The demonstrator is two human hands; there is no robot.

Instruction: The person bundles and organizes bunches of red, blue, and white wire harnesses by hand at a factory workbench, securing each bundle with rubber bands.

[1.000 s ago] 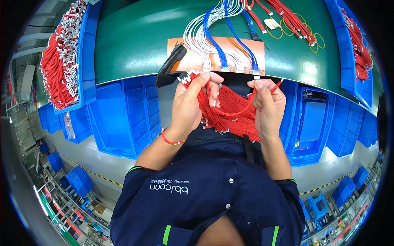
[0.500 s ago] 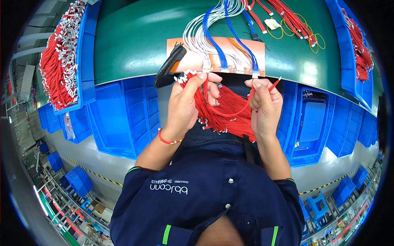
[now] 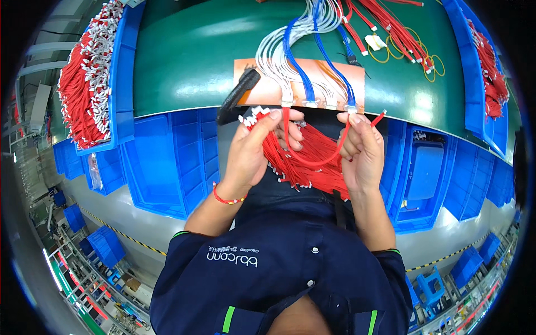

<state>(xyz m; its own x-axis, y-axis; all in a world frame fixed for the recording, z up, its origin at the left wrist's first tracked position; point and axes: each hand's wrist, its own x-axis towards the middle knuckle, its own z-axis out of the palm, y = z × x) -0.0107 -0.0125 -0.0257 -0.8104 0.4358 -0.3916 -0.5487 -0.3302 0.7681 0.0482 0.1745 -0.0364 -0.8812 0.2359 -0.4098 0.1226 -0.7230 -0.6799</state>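
Observation:
My left hand (image 3: 254,148) is closed around a bunch of red cables (image 3: 273,146), with their white connectors (image 3: 254,116) sticking out above the thumb. Its fingertips are near a white socket (image 3: 286,103) at the board's front edge, where one red cable end sits. From there a red cable loop (image 3: 318,163) sags across to my right hand (image 3: 363,145), which pinches its other end at another socket (image 3: 351,108). The fingers partly hide that end. Another short red cable end (image 3: 379,118) sticks out past the right hand. More red cables (image 3: 318,151) lie across my lap.
An orange-and-white board (image 3: 245,95) with white wires (image 3: 273,50) and blue wires (image 3: 301,72) lies on the green table (image 3: 184,67). A black handle-like object (image 3: 239,95) sits at its left. Blue bins of red cables (image 3: 125,84) flank both sides. Loose red cables (image 3: 391,33) lie farther back.
The whole view has shifted slightly, so things appear a little lower and to the right. The red loop between the hands hangs rounder. Both hands keep their places at the board's edge.

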